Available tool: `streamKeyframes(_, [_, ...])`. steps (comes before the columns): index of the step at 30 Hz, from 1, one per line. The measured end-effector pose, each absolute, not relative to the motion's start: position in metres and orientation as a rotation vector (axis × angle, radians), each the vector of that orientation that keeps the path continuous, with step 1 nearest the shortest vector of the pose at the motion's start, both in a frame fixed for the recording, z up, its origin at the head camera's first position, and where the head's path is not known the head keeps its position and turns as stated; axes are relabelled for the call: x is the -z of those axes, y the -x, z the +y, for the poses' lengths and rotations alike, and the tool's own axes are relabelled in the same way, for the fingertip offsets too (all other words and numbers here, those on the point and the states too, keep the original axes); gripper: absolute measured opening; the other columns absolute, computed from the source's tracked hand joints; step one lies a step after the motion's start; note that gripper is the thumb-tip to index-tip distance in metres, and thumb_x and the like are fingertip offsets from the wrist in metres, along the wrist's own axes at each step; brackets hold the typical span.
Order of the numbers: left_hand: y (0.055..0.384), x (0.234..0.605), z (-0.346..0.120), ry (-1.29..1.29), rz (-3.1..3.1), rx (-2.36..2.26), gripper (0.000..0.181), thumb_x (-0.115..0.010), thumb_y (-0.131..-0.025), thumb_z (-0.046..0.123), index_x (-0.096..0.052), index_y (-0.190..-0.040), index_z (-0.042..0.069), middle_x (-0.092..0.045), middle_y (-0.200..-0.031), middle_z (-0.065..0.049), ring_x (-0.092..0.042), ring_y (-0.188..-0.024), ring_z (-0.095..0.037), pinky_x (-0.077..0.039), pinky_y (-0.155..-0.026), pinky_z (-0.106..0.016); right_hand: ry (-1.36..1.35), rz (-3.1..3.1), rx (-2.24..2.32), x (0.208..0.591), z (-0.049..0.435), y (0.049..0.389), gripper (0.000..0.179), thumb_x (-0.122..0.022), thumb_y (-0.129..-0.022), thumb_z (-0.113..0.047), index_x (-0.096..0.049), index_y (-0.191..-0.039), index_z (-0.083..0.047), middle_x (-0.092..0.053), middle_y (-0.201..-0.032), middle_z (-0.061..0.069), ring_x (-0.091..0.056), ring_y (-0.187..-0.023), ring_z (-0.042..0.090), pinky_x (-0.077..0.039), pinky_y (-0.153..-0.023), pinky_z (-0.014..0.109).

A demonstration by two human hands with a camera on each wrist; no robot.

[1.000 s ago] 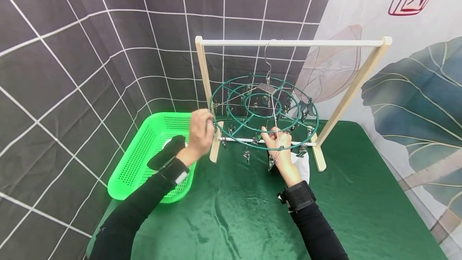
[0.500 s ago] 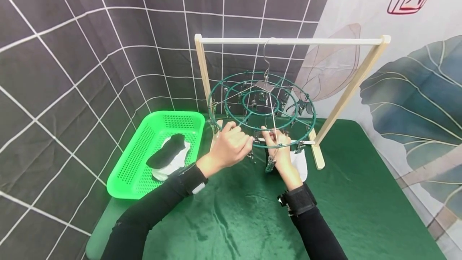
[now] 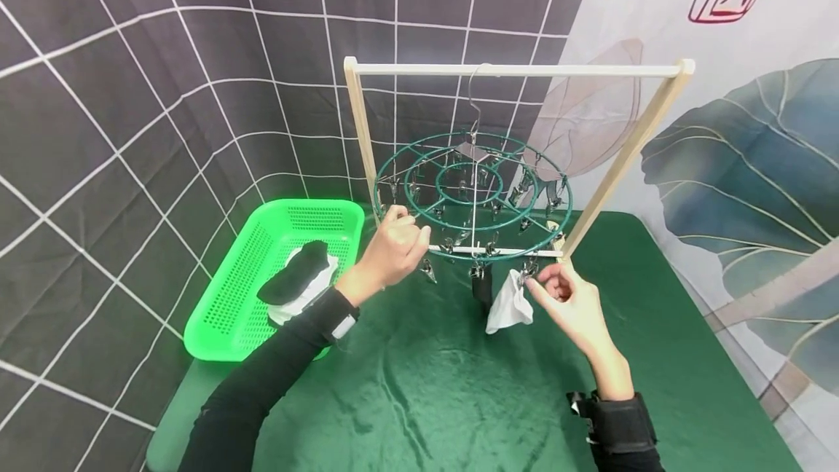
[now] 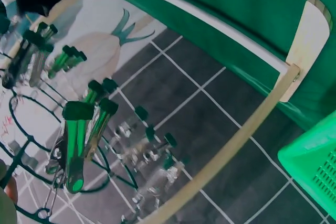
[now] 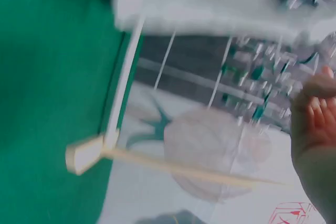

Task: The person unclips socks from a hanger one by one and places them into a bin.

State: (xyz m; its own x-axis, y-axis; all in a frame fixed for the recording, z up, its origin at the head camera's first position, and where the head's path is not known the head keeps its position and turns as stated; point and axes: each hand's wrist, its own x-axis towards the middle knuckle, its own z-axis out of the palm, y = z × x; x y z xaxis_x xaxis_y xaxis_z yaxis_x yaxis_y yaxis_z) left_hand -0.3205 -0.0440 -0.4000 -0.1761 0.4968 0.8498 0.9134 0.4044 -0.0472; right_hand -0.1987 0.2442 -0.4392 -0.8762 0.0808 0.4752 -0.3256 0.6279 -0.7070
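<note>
A green round clip hanger (image 3: pixel 488 228) hangs by its hook, with several metal clips around its rings. My left hand (image 3: pixel 392 248), fingers curled, grips the hanger's outer ring at the front left; in the left wrist view only a sliver of it shows. My right hand (image 3: pixel 570 304) is at the front right, thumb and forefinger at the clip (image 3: pixel 528 269) above a white sock (image 3: pixel 510 304). Whether they pinch this clip I cannot tell. The sock hangs tilted to the left. A black sock (image 3: pixel 482 287) hangs from the clip beside it.
A wooden stand with a white top bar (image 3: pixel 419 70) carries the hanger on the green-covered table (image 3: pixel 419 399). At the left a bright green basket (image 3: pixel 216 315) holds a black sock (image 3: pixel 295 272) and white socks (image 3: pixel 308 296). A grey gridded curtain (image 3: pixel 275 42) hangs behind.
My left hand came from beside the basket to the hanger's front, then shifted slightly left. My right hand moved right from the black sock's clip. The white sock swung left into fuller view.
</note>
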Motion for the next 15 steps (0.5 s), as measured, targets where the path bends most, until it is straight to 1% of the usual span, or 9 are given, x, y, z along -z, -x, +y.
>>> streamKeyframes(2, [0.323, 0.398, -0.048, 1.238, -1.842, 0.636, 0.05, -0.032, -0.1, 0.017, -0.047, -0.053, 0.011, -0.041, -0.044, 0.003, -0.044, -0.053, -0.017, -0.043, -0.082, -0.04, -0.278, -2.476, -1.17, 0.433, 0.246, 0.201, 0.032, -0.073, -0.084, -0.016, -0.06, -0.113, -0.013, -0.052, -0.071, -0.001, -0.045, -0.054, 0.006, -0.037, -0.051, 0.019])
streamKeyframes(3, [0.325, 0.397, -0.05, 1.252, -1.85, 0.64, 0.05, -0.032, -0.1, 0.018, -0.047, -0.053, 0.011, -0.041, -0.044, 0.003, -0.042, -0.052, -0.017, -0.043, -0.083, -0.04, -0.355, -2.502, -1.19, 0.427, 0.244, 0.201, 0.037, -0.071, -0.085, -0.015, -0.058, -0.119, -0.013, -0.051, -0.072, 0.0, -0.045, -0.054, 0.008, -0.037, -0.05, 0.021])
streamKeyframes(4, [0.327, 0.397, -0.051, 1.27, -1.851, 0.645, 0.05, -0.032, -0.1, 0.018, -0.047, -0.053, 0.011, -0.042, -0.045, 0.003, -0.041, -0.052, -0.017, -0.042, -0.083, -0.04, -0.419, -2.515, -1.203, 0.421, 0.24, 0.201, 0.038, -0.07, -0.086, -0.014, -0.058, -0.121, -0.013, -0.051, -0.072, 0.0, -0.045, -0.053, 0.009, -0.037, -0.049, 0.021])
streamKeyframes(5, [0.328, 0.396, -0.053, 1.288, -1.852, 0.647, 0.05, -0.033, -0.1, 0.019, -0.048, -0.053, 0.011, -0.043, -0.046, 0.004, -0.04, -0.052, -0.016, -0.042, -0.083, -0.04, -0.472, -2.514, -1.205, 0.415, 0.236, 0.2, 0.035, -0.07, -0.086, -0.011, -0.06, -0.12, -0.012, -0.051, -0.071, 0.0, -0.044, -0.052, 0.01, -0.037, -0.048, 0.022])
streamKeyframes(8, [0.334, 0.395, -0.057, 1.326, -1.845, 0.647, 0.044, -0.04, -0.097, 0.018, -0.051, -0.055, 0.011, -0.046, -0.048, 0.003, -0.038, -0.053, -0.015, -0.041, -0.084, -0.04, -0.551, -2.5, -1.251, 0.398, 0.224, 0.197, 0.021, -0.067, -0.086, -0.003, -0.066, -0.107, -0.008, -0.05, -0.065, 0.002, -0.04, -0.049, 0.012, -0.035, -0.045, 0.024])
streamKeyframes(11, [0.339, 0.394, -0.061, 1.323, -1.855, 0.651, 0.038, -0.046, -0.093, 0.016, -0.051, -0.055, 0.01, -0.045, -0.049, 0.003, -0.038, -0.054, -0.015, -0.042, -0.085, -0.04, -0.5, -2.508, -1.333, 0.397, 0.22, 0.198, 0.012, -0.067, -0.086, -0.003, -0.066, -0.098, -0.005, -0.053, -0.065, 0.002, -0.042, -0.051, 0.008, -0.036, -0.046, 0.023])
streamKeyframes(15, [0.343, 0.397, -0.064, 1.295, -1.869, 0.677, 0.032, -0.05, -0.089, 0.014, -0.05, -0.057, 0.01, -0.045, -0.053, 0.002, -0.042, -0.058, -0.016, -0.042, -0.087, -0.04, -0.411, -2.528, -1.482, 0.398, 0.214, 0.2, 0.009, -0.067, -0.086, -0.004, -0.062, -0.093, -0.001, -0.056, -0.066, 0.003, -0.044, -0.051, 0.004, -0.038, -0.046, 0.022])
